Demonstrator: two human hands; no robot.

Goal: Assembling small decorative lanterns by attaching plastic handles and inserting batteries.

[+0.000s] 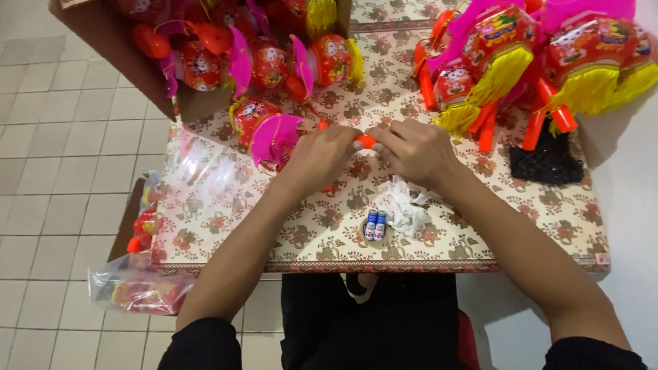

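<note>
At table centre, a small orange handle (367, 142) is pinched between the left hand (322, 154) and right hand (415, 151), both closed on it, steadied beside two blue batteries (375, 225) kept within reach.

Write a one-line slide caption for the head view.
Both hands, left hand and right hand, pinch a small orange piece over a floral-patterned table, amid red lanterns and two batteries.

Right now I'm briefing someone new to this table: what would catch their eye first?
Heaps of red, pink and yellow toy lanterns crowd the far edge. At centre, the left hand and right hand pinch a small orange piece. Two blue batteries lie nearer, beside crumpled white plastic.
</note>
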